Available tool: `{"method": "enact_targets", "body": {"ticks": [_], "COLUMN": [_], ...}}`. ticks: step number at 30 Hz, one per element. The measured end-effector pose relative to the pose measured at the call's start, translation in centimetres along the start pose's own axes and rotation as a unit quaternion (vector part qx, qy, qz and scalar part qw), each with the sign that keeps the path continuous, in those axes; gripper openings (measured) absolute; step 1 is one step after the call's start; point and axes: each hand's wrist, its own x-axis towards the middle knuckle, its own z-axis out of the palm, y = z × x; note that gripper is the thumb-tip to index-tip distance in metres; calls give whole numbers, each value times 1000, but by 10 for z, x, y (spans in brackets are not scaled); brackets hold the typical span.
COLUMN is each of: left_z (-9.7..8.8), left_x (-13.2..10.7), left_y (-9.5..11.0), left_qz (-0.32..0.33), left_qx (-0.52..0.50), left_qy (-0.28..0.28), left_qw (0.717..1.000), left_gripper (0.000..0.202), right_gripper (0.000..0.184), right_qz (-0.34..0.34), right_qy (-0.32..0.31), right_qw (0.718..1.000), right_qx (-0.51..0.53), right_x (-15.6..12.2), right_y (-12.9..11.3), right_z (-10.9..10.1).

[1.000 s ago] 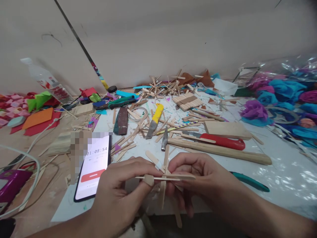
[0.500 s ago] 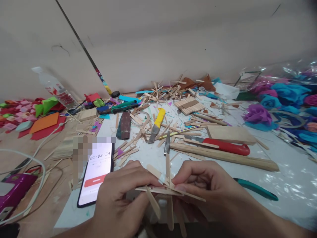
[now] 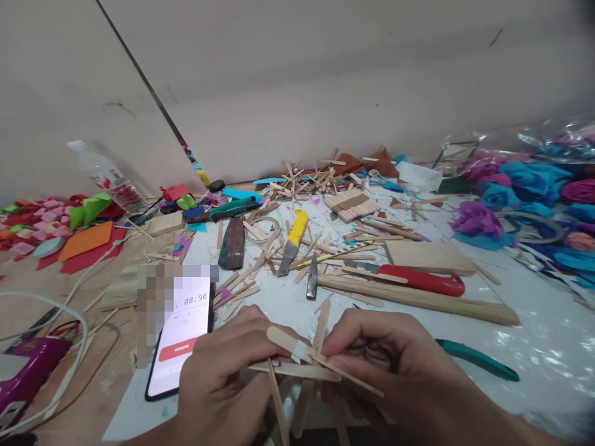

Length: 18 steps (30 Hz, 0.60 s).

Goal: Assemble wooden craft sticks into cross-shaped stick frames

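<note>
While my left grip (image 3: 223, 378) and right grip (image 3: 385, 365) are closed on the stick frame (image 3: 297, 370) just above the near edge of the counter (image 3: 511, 347), I see pale flat sticks crossing at angles, one joint taped.

Soft even light, sharp centre, warped edges.

A plain off-white wall (image 3: 325, 74) fills the upper half of the frame, crossed at upper left by a thin dark diagonal strip (image 3: 139, 71) and marked by faint scuffs. Below, a glossy white counter (image 3: 534, 353) catches soft glare at lower right. A brown wooden surface (image 3: 93, 384) lies at lower left.
</note>
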Motion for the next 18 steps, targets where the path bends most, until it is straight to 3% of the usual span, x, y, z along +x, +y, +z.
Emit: {"method": "enact_targets", "body": {"ticks": [7,18], "left_z": [0,-6], "left_x": [2,5], "left_y": [-4,-7], "left_qz": [-26,44], "left_qx": [-7,-6], "left_qy": [-19,-76], "left_qw": [999,996], "left_gripper": [22,19], "right_gripper": [33,23], "right_qz": [-15,-14], "right_qy": [-26,-25], "right_qw": [999,999], "right_qx": [31,45], "right_x": [7,5], "right_y": [5,-4], "right_z": [-6,-2]}}
